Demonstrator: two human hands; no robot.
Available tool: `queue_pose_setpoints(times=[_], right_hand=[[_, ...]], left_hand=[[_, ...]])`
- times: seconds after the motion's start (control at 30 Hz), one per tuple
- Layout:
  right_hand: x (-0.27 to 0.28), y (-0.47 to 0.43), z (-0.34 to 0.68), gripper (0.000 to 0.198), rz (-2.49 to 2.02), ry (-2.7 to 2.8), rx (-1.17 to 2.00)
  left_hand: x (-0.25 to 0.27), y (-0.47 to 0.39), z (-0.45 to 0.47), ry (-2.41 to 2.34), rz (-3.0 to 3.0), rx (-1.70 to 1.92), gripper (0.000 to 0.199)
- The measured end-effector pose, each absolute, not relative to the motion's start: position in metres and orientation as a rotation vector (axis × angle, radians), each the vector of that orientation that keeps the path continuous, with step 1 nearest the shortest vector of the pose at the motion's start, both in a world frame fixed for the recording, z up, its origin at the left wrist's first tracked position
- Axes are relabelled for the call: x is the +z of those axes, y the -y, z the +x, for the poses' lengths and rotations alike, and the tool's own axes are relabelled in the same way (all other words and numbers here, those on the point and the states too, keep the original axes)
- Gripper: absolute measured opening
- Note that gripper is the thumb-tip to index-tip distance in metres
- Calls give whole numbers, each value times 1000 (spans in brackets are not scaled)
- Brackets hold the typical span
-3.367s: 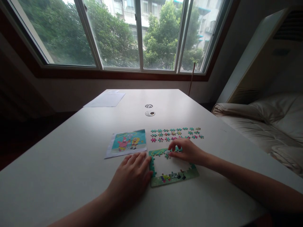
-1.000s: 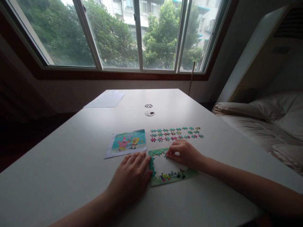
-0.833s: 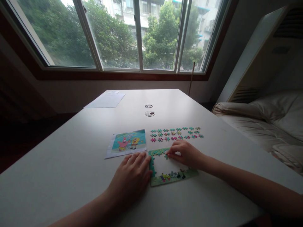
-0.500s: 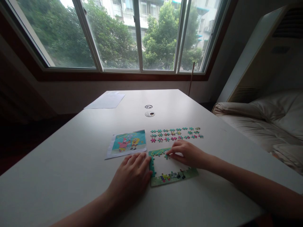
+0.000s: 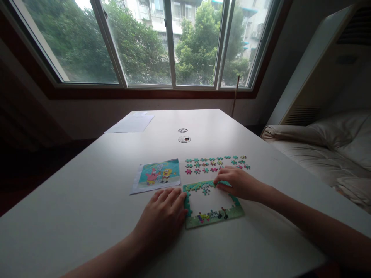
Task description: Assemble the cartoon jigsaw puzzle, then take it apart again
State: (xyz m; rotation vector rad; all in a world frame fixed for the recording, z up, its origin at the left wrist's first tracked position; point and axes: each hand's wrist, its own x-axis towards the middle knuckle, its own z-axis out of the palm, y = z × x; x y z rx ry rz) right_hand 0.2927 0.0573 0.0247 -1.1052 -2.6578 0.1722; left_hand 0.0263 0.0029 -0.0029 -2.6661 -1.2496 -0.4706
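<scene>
A jigsaw puzzle (image 5: 214, 222) lies in front of me, its border assembled around a white middle. One puzzle piece with a pale figure on it (image 5: 206, 189) hangs from the inner top edge. Fingers stretched, my left hand (image 5: 165, 210) lies flat with its fingertips at the puzzle's left edge. Over the top right of the border is my right hand (image 5: 236, 181), fingers bent and thumb apart from them, with no piece visible between. Beyond it, loose puzzle pieces (image 5: 205, 170) lie in rows, some hidden by the hand. A picture sheet with cartoon figures (image 5: 159, 173) lies left of the puzzle.
The white table (image 5: 87, 185) carries white paper (image 5: 129, 123) at its far left corner. Two round inserts (image 5: 184, 139) are set in its middle. A cushioned seat (image 5: 307, 143) stands to the right, and a window (image 5: 145, 46) lies beyond the table.
My right hand has let go of the pale-figure piece at the inner top edge and moved right and slightly away. My left hand has stayed at the puzzle's left side.
</scene>
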Motion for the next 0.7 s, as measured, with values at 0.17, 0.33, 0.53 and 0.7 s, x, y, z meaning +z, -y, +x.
queue_pose_setpoints(times=[0.17, 0.33, 0.53, 0.7], right_hand=[[25, -58, 292, 14, -1104, 2687, 143], [25, -58, 291, 15, -1104, 2705, 127], [26, -57, 291, 16, -1111, 2705, 174], [27, -57, 290, 16, -1131, 2696, 232]], left_hand=[[-4, -4, 26, 1243, -2671, -465, 29], [-4, -3, 26, 1249, -2682, -437, 30], [-3, -3, 26, 1248, -2675, -443, 29], [-5, -3, 25, 1240, -2667, -475, 29]])
